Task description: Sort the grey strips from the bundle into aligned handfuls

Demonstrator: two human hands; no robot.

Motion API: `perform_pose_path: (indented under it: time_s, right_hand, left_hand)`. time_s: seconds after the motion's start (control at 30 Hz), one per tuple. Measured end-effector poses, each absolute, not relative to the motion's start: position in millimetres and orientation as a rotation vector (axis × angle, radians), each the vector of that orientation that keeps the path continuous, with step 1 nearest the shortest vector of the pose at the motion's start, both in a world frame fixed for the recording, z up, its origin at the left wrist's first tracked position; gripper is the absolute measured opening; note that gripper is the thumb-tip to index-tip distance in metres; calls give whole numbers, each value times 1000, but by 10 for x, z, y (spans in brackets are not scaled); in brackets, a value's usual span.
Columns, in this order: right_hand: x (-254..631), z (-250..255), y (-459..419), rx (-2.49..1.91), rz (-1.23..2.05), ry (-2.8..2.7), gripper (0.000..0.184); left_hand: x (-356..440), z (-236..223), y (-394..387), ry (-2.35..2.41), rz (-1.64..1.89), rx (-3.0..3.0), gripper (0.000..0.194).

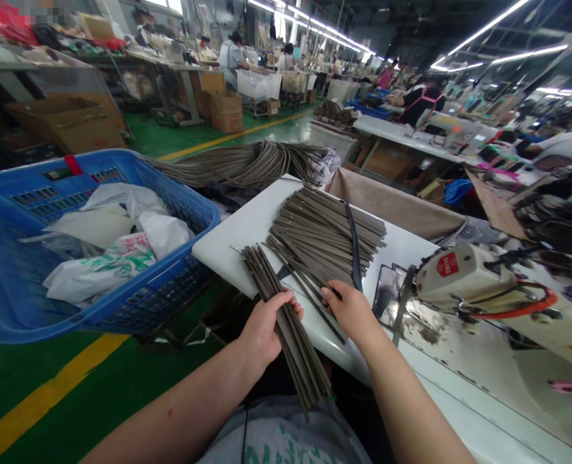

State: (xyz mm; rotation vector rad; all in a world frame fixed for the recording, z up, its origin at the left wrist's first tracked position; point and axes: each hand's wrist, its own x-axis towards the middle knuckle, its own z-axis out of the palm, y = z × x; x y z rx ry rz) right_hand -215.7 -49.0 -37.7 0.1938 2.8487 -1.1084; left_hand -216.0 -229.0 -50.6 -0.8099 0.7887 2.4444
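My left hand (pixel 265 327) is closed around a bundle of thin grey-brown strips (pixel 286 328) that slants from the white table's near edge down toward my lap. My right hand (pixel 347 309) rests on the table with its fingers curled, pinching the near ends of strips from a larger flat pile of the same strips (pixel 327 235) that lies on the white table (pixel 240 232). A dark strap (pixel 354 248) curves over that pile.
A blue plastic basket (pixel 179 277) with white bags stands at the left. A sewing machine (pixel 464 274) sits at the right. A big heap of long strips (pixel 247 164) lies behind the table. Other people work at tables further back. The floor is green with yellow lines.
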Motion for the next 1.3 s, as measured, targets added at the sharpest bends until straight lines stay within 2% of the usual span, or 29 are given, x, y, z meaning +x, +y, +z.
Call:
perform_pose_path:
  time_s: [0.17,0.3,0.57,0.73,0.83,0.97,1.1,1.3]
  right_hand:
    - [-2129,-450,-494,341,-1540,2512,18]
    - [-2135,-518,-481,449,-1682,2321,20]
    - [-2124,-433,-472,345,-1318,2659,27]
    - [-2058,-368,-538,240,-937,2967,26]
    - [-2015,-378,-608,192,-773,3008,20]
    - [-1988,-400,-683,165,-615,3034,2]
    - [-1923,-345,-747,90,-584,3056,13]
    - [-1711,-178,-913,-154,-676,3090,25]
  left_hand:
    - [-2164,-518,-2280,843,2444,-781,4]
    - [-2167,-538,-2278,841,2449,-785,6]
    - [-2168,-549,-2277,829,2444,-782,6]
    - [-2165,-584,-2288,845,2454,-741,6]
    - [-2169,-616,-2292,846,2452,-721,7]
    - [-2162,-593,-2284,844,2459,-721,8]
    - [-2134,-500,-2265,869,2441,-730,9]
    - [-2113,-451,-2237,860,2528,-559,30]
